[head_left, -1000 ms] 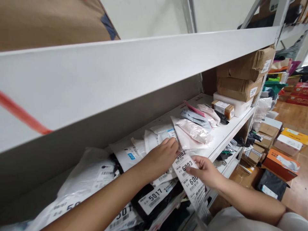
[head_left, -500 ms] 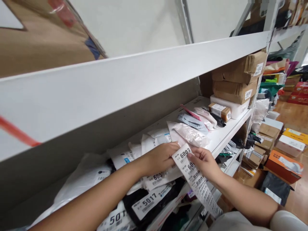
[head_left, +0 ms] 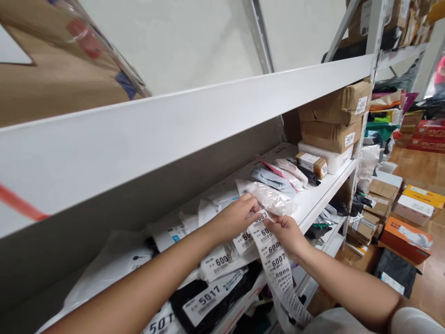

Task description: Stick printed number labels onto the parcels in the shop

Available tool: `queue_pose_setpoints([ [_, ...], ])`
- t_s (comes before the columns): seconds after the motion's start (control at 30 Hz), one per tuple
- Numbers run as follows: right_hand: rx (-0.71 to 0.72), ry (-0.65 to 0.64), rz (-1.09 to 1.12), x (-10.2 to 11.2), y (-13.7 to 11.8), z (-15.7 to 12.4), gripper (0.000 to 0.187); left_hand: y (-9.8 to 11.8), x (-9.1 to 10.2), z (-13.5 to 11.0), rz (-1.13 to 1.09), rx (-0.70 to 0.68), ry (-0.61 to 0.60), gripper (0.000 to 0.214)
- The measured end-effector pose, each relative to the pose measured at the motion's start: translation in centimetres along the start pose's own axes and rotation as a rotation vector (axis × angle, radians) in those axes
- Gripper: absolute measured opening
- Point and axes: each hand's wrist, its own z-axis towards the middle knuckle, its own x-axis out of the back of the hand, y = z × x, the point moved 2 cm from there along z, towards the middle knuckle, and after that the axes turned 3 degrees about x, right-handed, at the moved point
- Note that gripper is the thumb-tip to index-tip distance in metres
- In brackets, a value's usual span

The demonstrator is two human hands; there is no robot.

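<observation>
My right hand (head_left: 285,232) pinches a long strip of printed number labels (head_left: 276,266) near its top edge; the strip hangs down in front of the shelf. My left hand (head_left: 239,214) is closed, thumb and fingers together at the strip's top label, which reads 6003 and is partly covered by the fingers. Just beyond both hands lies a clear plastic-wrapped parcel (head_left: 273,197). Beneath my left forearm are white mailer bags, one with a label (head_left: 219,263) starting 600. A black parcel (head_left: 184,301) with a 5017 label lies nearer me.
Cardboard boxes (head_left: 333,104) are stacked at the shelf's far end beside a small brown box (head_left: 312,164). A white shelf beam (head_left: 194,111) runs above my hands. On the floor at right are several parcels, including an orange box (head_left: 405,239).
My left hand has shifted onto the strip's top label, its thumb now against it. The strip hangs more steeply, and another label shows on the bags behind it. The view has turned slightly.
</observation>
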Motion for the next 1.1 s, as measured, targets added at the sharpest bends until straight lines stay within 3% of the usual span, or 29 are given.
queue_pose_setpoints([
  [0.07,-0.051,-0.008,-0.029,0.2,0.0,-0.2,0.061,0.4,-0.4,-0.1,0.130,-0.028,0.034,0.018],
  [0.2,-0.021,0.121,-0.054,0.9,0.0,-0.6,0.064,1.3,-1.2,-0.2,0.432,-0.080,0.078,0.020],
  [0.27,-0.035,0.092,-0.031,0.9,0.0,-1.0,0.062,1.5,-1.4,-0.2,0.498,-0.077,0.073,0.023],
  [0.37,-0.056,-0.010,-0.019,0.8,0.0,-1.8,0.058,1.8,-1.3,-0.2,0.523,-0.098,0.059,0.029],
  [0.5,-0.019,0.085,-0.041,1.7,0.5,-2.9,0.059,2.0,-1.2,-0.3,0.509,-0.130,0.075,0.031],
  [0.6,-0.001,0.100,-0.106,3.1,1.2,-4.0,0.064,1.5,-1.6,-0.5,0.445,-0.079,0.099,0.025],
  [0.67,0.027,0.047,-0.153,4.4,1.2,-4.7,0.063,1.0,-1.7,-0.7,0.331,0.040,0.210,0.017],
  [0.73,0.043,-0.010,-0.142,5.6,0.4,-5.1,0.054,0.8,-1.2,-1.0,0.241,0.126,0.405,0.035],
  [0.8,0.053,-0.067,-0.088,6.5,-1.1,-5.0,0.049,1.3,-0.3,-1.1,0.252,0.015,0.472,0.049],
  [0.83,0.067,-0.100,-0.068,6.7,-1.9,-4.7,0.049,1.8,0.1,-1.0,0.269,-0.114,0.400,0.047],
  [0.93,0.102,-0.186,-0.061,6.3,-4.3,-3.3,0.046,3.1,1.2,-0.5,0.139,-0.424,0.026,0.043],
  [1.0,0.098,-0.196,-0.060,5.7,-5.1,-2.4,0.047,3.6,1.9,0.0,-0.055,-0.427,-0.096,0.035],
  [1.1,0.087,-0.180,-0.063,4.8,-5.0,-1.4,0.051,4.1,2.2,0.6,-0.248,-0.247,-0.087,0.031],
])
